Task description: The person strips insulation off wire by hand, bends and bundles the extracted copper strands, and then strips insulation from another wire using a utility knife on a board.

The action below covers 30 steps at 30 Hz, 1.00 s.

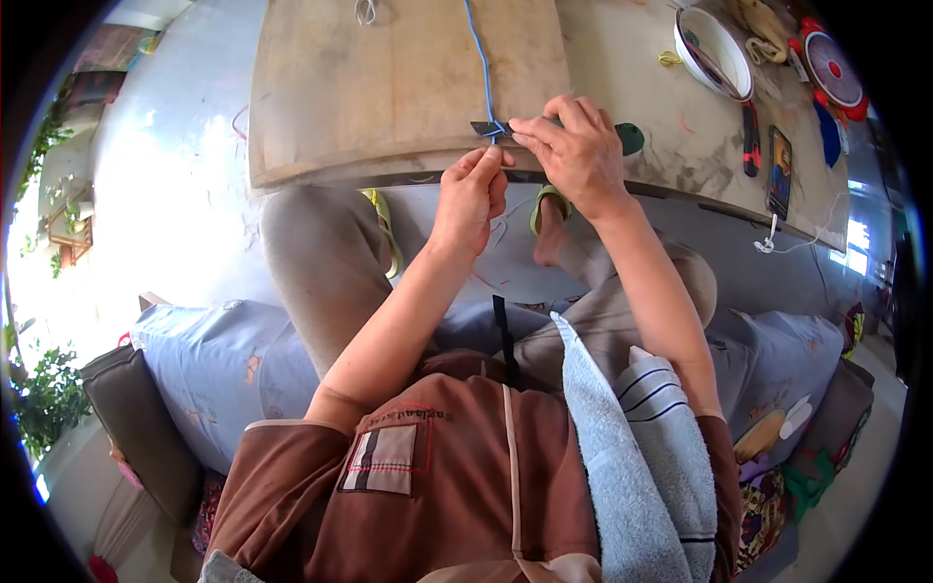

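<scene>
A thin blue cord (479, 49) runs down the wooden board (398, 87) to the edge nearest me. My left hand (471, 194) is closed, thumb and finger pinching the cord's lower end. Just above, the cord crosses itself in a small loop or knot over a dark, flat, pointed piece (480, 127). At the right of that crossing, my right hand (578, 155) has its thumb and forefinger pressed together; a strand seems to be in the pinch. Behind that hand shows a dark green rounded piece (630, 138). Whether it joins the dark piece is hidden.
On the table's right side are a white bowl (714, 53), a red-and-black handled tool (750, 141), a phone (779, 173) with a white cable (770, 238), and a red round fan (834, 70). A light blue towel (622, 457) hangs over my front.
</scene>
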Available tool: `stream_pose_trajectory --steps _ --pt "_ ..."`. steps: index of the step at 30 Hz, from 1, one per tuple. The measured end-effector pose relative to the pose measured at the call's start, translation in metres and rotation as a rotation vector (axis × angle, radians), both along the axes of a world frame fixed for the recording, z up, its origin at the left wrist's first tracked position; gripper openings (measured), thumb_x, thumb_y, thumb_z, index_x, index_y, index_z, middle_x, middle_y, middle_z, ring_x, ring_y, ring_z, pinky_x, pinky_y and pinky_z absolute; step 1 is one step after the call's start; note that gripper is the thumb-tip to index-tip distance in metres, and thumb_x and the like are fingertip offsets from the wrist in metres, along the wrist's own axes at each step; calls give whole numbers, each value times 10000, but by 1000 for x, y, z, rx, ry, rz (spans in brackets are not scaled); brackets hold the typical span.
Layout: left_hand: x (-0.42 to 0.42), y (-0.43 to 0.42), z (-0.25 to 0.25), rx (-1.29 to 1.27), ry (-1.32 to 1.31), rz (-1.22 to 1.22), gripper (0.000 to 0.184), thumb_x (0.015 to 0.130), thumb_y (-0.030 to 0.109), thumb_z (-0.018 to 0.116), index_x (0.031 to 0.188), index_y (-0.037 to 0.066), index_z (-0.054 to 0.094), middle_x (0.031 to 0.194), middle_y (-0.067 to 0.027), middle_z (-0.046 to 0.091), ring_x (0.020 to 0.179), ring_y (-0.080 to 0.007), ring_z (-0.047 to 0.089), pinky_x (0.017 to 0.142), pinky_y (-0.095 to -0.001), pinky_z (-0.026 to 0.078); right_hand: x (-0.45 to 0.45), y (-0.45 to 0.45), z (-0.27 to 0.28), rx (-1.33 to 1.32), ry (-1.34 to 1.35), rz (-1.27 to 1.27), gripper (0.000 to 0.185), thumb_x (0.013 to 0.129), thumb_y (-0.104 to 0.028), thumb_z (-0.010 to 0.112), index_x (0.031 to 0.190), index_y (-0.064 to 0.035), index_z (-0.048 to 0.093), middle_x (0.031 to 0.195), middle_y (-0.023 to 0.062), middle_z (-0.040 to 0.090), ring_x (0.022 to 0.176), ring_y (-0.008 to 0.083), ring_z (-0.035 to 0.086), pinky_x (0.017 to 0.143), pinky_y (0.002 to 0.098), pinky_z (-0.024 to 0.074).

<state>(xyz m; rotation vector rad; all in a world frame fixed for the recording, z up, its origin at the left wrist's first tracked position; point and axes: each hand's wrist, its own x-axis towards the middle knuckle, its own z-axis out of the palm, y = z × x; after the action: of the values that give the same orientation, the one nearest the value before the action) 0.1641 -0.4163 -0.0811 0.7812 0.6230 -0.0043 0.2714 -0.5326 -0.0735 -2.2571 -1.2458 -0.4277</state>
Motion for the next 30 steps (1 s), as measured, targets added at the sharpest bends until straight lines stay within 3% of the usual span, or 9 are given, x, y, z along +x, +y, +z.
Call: stream_pose_trajectory --steps 7,21,27,30 --pt "1 -2 -1 5 -2 25 187 932 188 473 841 38 537 512 65 307 425 -40 212 386 -205 172 19 20 -7 -26 -85 -33 149 723 -219 686 873 -218 685 787 -36 507 776 168 514 664 318 424" --pt "3 -1 -3 -38 -8 30 180 936 177 459 851 36 533 506 53 320 415 -48 210 378 -210 168 56 57 -15 119 -97 -83 96 714 -300 660 769 -224 685 730 -32 514 765 194 524 655 342 447" --pt "-19 -3 16 -40 65 -119 184 937 194 456 893 31 530 532 26 396 445 -58 268 408 -211 235 36 46 4 7 18 17 88 731 -268 646 788 -208 675 738 -12 512 781 202 528 687 333 451" --pt "-17 -13 29 23 126 -20 220 938 232 463 934 22 528 629 -2 498 518 -67 405 483 -216 352 21 37 6 0 109 41 100 734 -258 644 812 -202 670 746 -3 510 785 206 527 703 335 448"
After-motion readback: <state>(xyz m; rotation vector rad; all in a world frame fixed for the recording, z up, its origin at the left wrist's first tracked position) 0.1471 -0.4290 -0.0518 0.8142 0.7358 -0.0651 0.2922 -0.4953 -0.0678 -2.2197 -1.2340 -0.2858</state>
